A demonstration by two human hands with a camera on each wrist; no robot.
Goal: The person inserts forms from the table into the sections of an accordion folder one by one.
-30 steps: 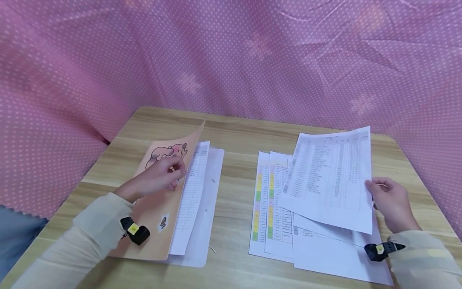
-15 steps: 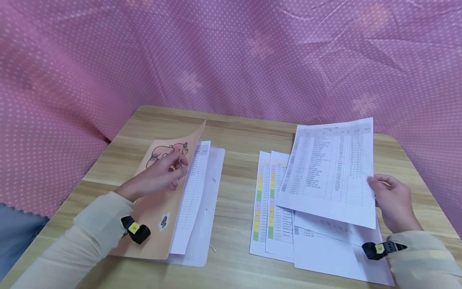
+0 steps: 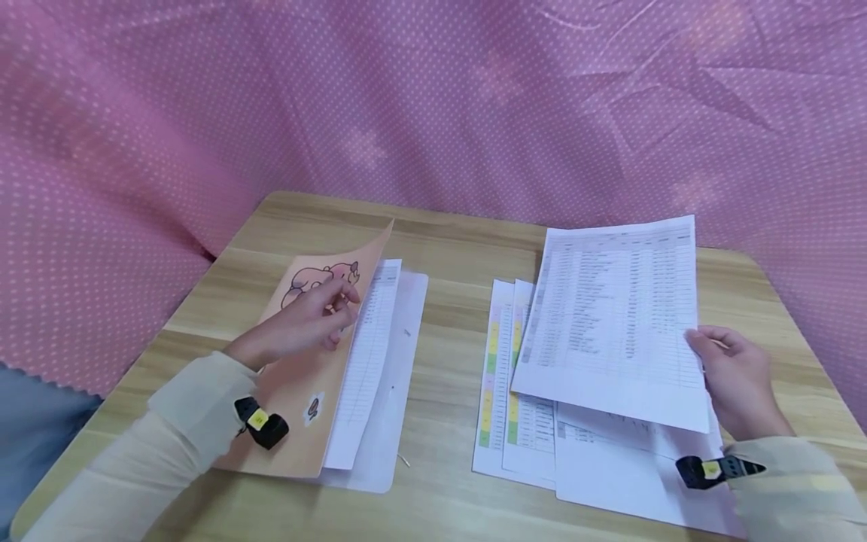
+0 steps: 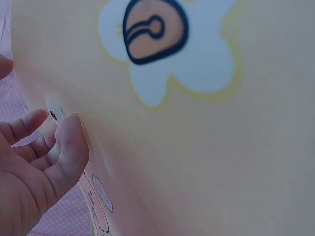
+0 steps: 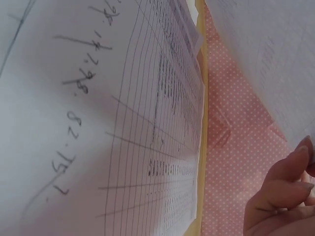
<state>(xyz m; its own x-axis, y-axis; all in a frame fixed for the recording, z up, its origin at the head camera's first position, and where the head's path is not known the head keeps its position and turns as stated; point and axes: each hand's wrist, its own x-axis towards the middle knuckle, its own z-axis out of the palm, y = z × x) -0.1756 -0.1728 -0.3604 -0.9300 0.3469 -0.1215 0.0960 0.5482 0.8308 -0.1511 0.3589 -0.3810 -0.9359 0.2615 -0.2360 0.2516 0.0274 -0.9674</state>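
Note:
On the wooden table (image 3: 447, 256) my left hand (image 3: 308, 320) holds up the orange cartoon cover (image 3: 298, 376) of a folder, fingers curled at its right edge. The cover (image 4: 197, 123) fills the left wrist view, with my fingers (image 4: 69, 147) against it. Printed sheets (image 3: 369, 354) lie under the cover. My right hand (image 3: 734, 376) pinches the right edge of a printed table sheet (image 3: 612, 316), lifted above a spread of papers (image 3: 528, 406). In the right wrist view the sheet (image 5: 266, 54) hangs over the lower papers (image 5: 98, 123), my fingers (image 5: 285, 187) at its edge.
A pink dotted cloth (image 3: 433, 98) hangs behind and around the table. Some of the spread papers carry coloured columns (image 3: 494, 376). A bare strip of table (image 3: 450, 361) runs between the folder and the papers. Black wrist cameras (image 3: 260, 425) sit on both sleeves.
My right hand has raised the printed sheet and turned it squarer above the pile. The left hand has kept the orange cover lifted, hardly moving.

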